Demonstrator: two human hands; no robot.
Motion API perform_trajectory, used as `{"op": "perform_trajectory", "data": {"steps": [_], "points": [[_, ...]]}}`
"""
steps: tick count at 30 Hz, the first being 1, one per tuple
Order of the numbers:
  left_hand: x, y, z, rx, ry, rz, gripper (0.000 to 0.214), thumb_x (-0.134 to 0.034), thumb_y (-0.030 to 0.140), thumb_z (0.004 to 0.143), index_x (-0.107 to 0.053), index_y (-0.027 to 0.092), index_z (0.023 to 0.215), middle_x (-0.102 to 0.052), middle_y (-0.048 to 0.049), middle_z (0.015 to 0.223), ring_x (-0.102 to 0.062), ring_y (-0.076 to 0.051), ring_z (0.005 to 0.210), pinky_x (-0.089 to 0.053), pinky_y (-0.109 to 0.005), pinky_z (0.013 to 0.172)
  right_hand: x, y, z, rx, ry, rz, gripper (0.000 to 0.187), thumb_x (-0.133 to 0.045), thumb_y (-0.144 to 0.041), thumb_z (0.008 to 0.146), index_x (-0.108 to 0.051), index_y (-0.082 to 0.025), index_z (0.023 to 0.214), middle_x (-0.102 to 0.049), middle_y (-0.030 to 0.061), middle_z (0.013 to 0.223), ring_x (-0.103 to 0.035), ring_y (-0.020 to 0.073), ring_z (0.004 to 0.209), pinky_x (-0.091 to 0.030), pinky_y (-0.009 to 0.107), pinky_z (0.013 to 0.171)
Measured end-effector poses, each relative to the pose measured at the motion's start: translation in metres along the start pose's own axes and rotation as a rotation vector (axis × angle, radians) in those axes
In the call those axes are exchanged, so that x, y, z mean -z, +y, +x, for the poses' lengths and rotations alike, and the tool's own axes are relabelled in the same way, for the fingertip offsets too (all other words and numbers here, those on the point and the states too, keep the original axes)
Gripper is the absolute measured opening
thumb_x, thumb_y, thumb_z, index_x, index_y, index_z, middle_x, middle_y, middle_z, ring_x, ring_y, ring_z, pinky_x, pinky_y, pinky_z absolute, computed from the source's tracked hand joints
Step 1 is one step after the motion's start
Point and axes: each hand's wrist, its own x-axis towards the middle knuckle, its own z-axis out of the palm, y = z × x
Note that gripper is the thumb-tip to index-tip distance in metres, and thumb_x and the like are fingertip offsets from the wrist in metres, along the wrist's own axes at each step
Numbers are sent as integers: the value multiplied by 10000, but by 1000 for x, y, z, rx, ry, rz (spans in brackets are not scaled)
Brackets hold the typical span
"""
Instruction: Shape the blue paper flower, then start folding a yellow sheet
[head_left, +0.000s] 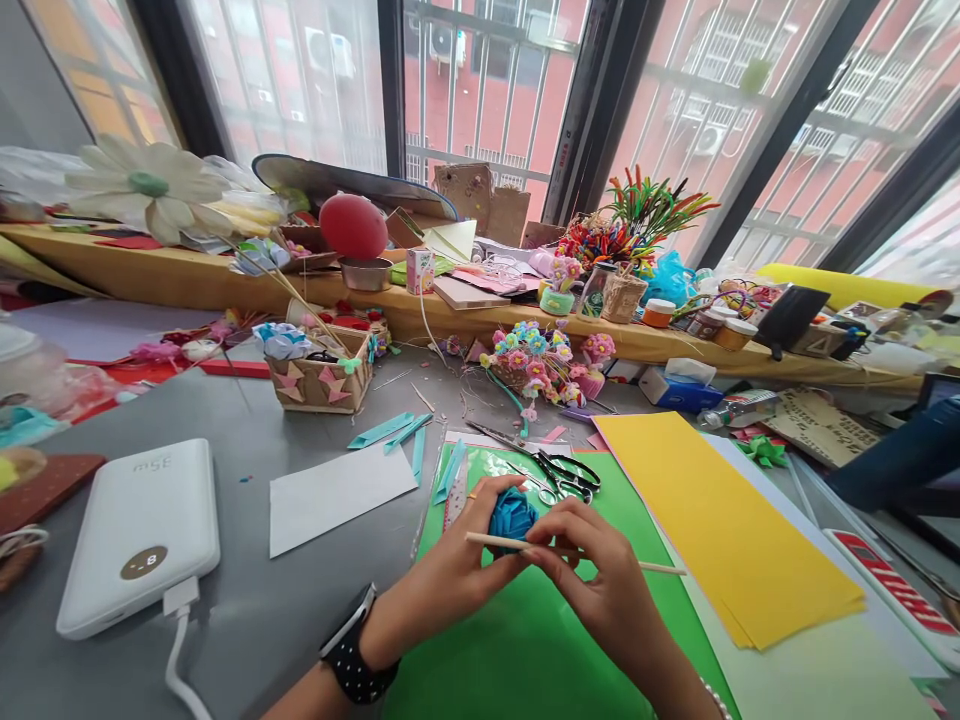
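Observation:
A blue paper rose (pixel 513 516) sits between the fingers of my left hand (pixel 469 550), which is closed around it. My right hand (pixel 592 560) pinches a thin wooden stick (pixel 664 568) that runs sideways across the front of the rose, its left end over my left hand. Whether the stick touches the rose, I cannot tell. Both hands are above a green sheet (pixel 540 640). Just beyond them lie black-handled scissors (pixel 570 475) and a small silver pair (pixel 546 490). A ruler (pixel 455 495) is partly hidden behind my left hand.
Folded light-blue paper strips (pixel 382 430) and a white paper piece (pixel 341 500) lie left, near a white power bank (pixel 142 540) with a cable. Yellow paper (pixel 720 520) is at right. A cardboard box (pixel 322 385) and small flowers (pixel 532 355) stand behind, below a cluttered ledge (pixel 300 287).

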Motion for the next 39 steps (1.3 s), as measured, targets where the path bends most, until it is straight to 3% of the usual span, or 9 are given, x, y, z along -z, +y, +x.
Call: {"op": "perform_trajectory", "data": {"steps": [4, 9, 13, 17, 26, 33, 39], "points": [[3, 2, 0, 4, 3, 36, 526, -535, 319, 823, -299, 239, 1287, -390, -122, 1312, -367, -260, 1224, -340, -408, 996, -1, 1, 0, 25, 36, 4, 70, -554, -191, 812, -609, -184, 768, -545, 19, 736, -551, 120, 624, -453, 202, 499], [16, 5, 3, -34, 40, 168, 741, -661, 372, 713, -267, 236, 1326, -356, -132, 1346, -367, -290, 1221, -363, -438, 974, -1, 5, 0, 96, 138, -80, 78, -547, -154, 810, -615, -182, 784, -568, 34, 740, -570, 137, 653, -477, 210, 502], [23, 8, 5, -162, 172, 282, 378, -644, 314, 739, -539, 222, 1091, -517, -91, 1135, -464, -247, 1089, -386, -391, 931, -1, 10, 1, 182, 192, -220, 91, -539, -130, 814, -614, -179, 797, -588, 47, 746, -577, 158, 688, -493, 247, 559], [22, 10, 6, -188, 141, 353, 106, -579, 245, 797, -639, 215, 878, -592, -49, 886, -529, -202, 890, -420, -339, 809, -2, 14, 0, 230, 171, -298, 90, -531, -143, 828, -605, -193, 837, -601, 46, 763, -574, 163, 716, -495, 269, 598], [17, 7, 8, -167, 100, 333, 112, -549, 238, 816, -654, 201, 806, -630, -30, 793, -553, -176, 787, -408, -343, 813, -2, 14, 1, 286, 165, -364, 94, -520, -145, 835, -598, -196, 844, -612, 42, 751, -570, 161, 691, -487, 266, 585], [13, 7, 7, -168, 159, 354, 127, -555, 240, 810, -674, 210, 775, -646, -25, 759, -566, -175, 761, -423, -312, 747, -2, 16, 1, 225, 133, -356, 96, -519, -172, 835, -605, -195, 868, -622, 50, 776, -578, 172, 717, -500, 277, 589], [13, 6, 7, -187, 194, 395, 120, -563, 235, 802, -669, 207, 755, -649, -29, 744, -556, -181, 746, -417, -319, 725, -5, 15, 1, 306, 199, -360, 185, -527, -129, 829, -651, -195, 949, -635, 53, 761, -573, 174, 702, -506, 289, 589]]}}
